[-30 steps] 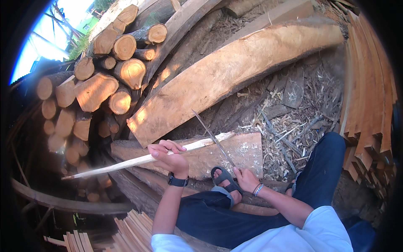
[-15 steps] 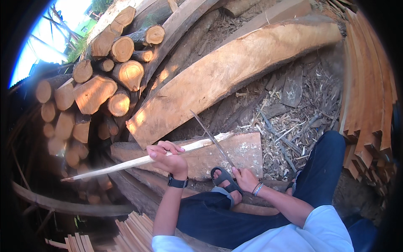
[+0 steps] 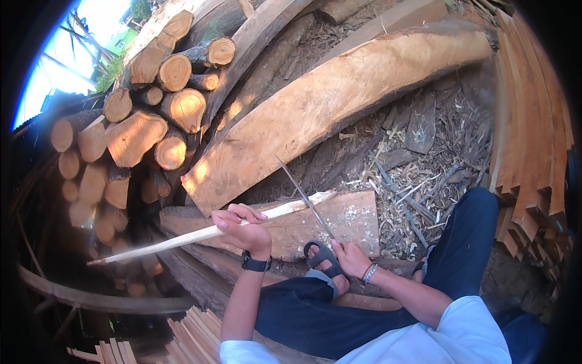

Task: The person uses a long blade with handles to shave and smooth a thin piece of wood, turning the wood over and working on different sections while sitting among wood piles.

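Note:
A long pale peeled stick (image 3: 170,242) slants across the picture, thin and pointed at its left end, with rough bark left near its right end. My left hand (image 3: 247,233) is closed on it around the middle, the fingers curled over. In my right hand (image 3: 353,259) I grip a long-bladed knife (image 3: 307,201); its handle is mostly hidden in the fist. The blade points up and away and crosses the stick near the right end, seemingly touching it. Under that end lies a flat wooden plank (image 3: 348,221), scuffed with pale marks.
Stacked cut logs (image 3: 176,73) rise at the far left. A wide curved slab (image 3: 339,97) lies beyond the plank. Wood shavings (image 3: 418,188) litter the ground by my knee. Sawn boards (image 3: 527,121) stand at the right, and thin strips (image 3: 194,333) lie at the lower left.
My right hand and the knife have shifted slightly up and to the left. The left hand and the stick look almost unmoved.

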Demonstrator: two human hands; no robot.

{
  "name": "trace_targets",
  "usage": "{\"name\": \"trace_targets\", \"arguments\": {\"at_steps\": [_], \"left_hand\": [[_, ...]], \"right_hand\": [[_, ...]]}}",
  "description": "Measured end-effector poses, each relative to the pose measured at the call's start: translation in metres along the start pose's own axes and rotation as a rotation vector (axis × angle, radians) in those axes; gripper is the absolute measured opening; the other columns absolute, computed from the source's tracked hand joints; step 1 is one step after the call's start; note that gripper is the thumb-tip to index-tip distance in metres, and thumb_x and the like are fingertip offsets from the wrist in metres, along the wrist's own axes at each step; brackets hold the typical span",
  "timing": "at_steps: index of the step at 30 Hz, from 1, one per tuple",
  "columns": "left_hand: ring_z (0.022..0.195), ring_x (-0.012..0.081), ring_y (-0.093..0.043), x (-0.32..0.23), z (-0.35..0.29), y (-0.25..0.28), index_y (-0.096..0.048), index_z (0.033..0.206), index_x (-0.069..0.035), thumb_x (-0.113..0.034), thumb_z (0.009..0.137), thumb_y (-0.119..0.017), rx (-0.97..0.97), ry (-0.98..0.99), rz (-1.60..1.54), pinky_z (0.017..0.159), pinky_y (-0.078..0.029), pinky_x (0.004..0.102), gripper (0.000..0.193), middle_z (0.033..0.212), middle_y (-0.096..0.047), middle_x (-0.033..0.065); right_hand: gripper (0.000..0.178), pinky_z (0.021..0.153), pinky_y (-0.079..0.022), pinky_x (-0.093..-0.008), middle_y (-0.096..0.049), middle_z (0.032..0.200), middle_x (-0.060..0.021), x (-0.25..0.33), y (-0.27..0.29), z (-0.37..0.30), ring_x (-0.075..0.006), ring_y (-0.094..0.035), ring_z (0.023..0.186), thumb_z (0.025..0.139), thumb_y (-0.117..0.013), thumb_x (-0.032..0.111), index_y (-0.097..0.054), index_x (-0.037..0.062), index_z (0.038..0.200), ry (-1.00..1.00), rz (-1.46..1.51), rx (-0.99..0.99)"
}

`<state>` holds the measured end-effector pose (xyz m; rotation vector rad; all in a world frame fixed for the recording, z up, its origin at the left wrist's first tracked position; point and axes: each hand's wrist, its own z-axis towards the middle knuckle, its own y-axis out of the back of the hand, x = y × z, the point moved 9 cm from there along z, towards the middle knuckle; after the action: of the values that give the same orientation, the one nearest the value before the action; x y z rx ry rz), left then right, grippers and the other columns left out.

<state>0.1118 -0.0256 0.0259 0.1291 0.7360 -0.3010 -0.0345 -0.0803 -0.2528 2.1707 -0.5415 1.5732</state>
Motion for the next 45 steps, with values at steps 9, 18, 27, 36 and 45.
{"name": "trace_targets", "arguments": {"at_steps": [9, 18, 27, 36, 45], "left_hand": [[0.038, 0.0116, -0.037, 0.006, -0.001, 0.004, -0.026, 0.074, -0.010, -0.054, 0.097, -0.026, -0.012, 0.021, -0.025, 0.033, -0.035, 0.0217, 0.050, 0.051, -0.032, 0.0037], [0.037, 0.0119, -0.036, 0.001, -0.002, 0.000, -0.026, 0.074, -0.010, -0.052, 0.098, -0.026, -0.009, 0.008, -0.043, 0.033, -0.034, 0.0223, 0.049, 0.051, -0.033, 0.0038], [0.037, 0.0117, -0.034, -0.001, -0.002, -0.002, -0.026, 0.074, -0.009, -0.051, 0.098, -0.027, -0.001, -0.002, -0.074, 0.032, -0.033, 0.0225, 0.049, 0.050, -0.031, 0.0038], [0.037, 0.0114, -0.034, 0.003, -0.006, -0.001, -0.026, 0.073, -0.009, -0.053, 0.098, -0.027, -0.009, 0.030, -0.045, 0.033, -0.034, 0.0221, 0.050, 0.049, -0.031, 0.0036], [0.035, 0.0120, -0.033, -0.005, -0.013, -0.009, -0.026, 0.074, -0.010, -0.055, 0.097, -0.024, 0.058, 0.011, -0.036, 0.033, -0.033, 0.0219, 0.051, 0.047, -0.030, 0.0041]], "right_hand": [[0.052, 0.068, -0.047, -0.0488, -0.060, 0.071, -0.0278, 0.049, 0.000, -0.004, -0.0453, -0.061, 0.075, 0.095, -0.041, 0.043, -0.058, -0.0052, 0.085, 0.160, -0.090, 0.025], [0.054, 0.068, -0.047, -0.0471, -0.061, 0.076, -0.0292, 0.063, 0.000, -0.013, -0.0441, -0.062, 0.076, 0.096, -0.039, 0.042, -0.060, -0.0060, 0.084, 0.126, 0.049, 0.081], [0.062, 0.068, -0.047, -0.0485, -0.059, 0.074, -0.0326, -0.003, 0.008, 0.013, -0.0463, -0.061, 0.079, 0.096, -0.037, 0.046, -0.061, -0.0098, 0.085, 0.000, -0.066, 0.013], [0.061, 0.069, -0.047, -0.0494, -0.059, 0.071, -0.0314, 0.057, -0.007, -0.006, -0.0465, -0.060, 0.075, 0.096, -0.038, 0.047, -0.059, -0.0073, 0.079, 0.178, 0.014, 0.078], [0.065, 0.070, -0.048, -0.0480, -0.059, 0.069, -0.0310, 0.053, 0.008, -0.012, -0.0437, -0.063, 0.076, 0.096, -0.036, 0.048, -0.060, -0.0096, 0.078, 0.068, 0.020, 0.079]]}}
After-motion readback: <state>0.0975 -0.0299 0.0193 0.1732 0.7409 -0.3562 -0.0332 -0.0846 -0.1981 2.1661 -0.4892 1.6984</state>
